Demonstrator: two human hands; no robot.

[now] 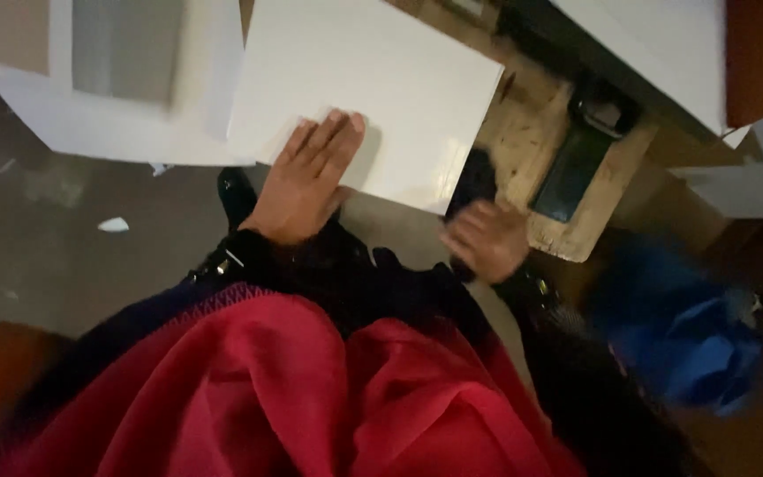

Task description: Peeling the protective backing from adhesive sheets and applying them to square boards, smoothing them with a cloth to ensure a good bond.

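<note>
Below, seen from a head-worn camera looking down, a person's left hand (306, 181) lay flat and open, fingers stretched out side by side, palm pressed on the near edge of a large white board (373, 88). That board sat toward twelve o'clock from the hand, tilted so its corner pointed toward four o'clock, and rested on a rough wooden panel (540, 141). At about three o'clock from the left hand, well apart from it, the right hand (487, 238) was blurred, its fingers curled loosely near the panel's near edge; whether it gripped anything could not be told. Just beyond it, toward one o'clock, a dark power tool (580, 155) lay on the wooden panel. Both wrists wore dark sleeves (567, 353), and red fabric (311, 397) filled the view toward six o'clock. At ten o'clock stood a white cabinet piece (125, 79) with a glass-like pane. Something blue and crumpled (682, 336) lay at four o'clock on the dim floor (90, 256), where small white scraps were scattered at nine o'clock.
</note>
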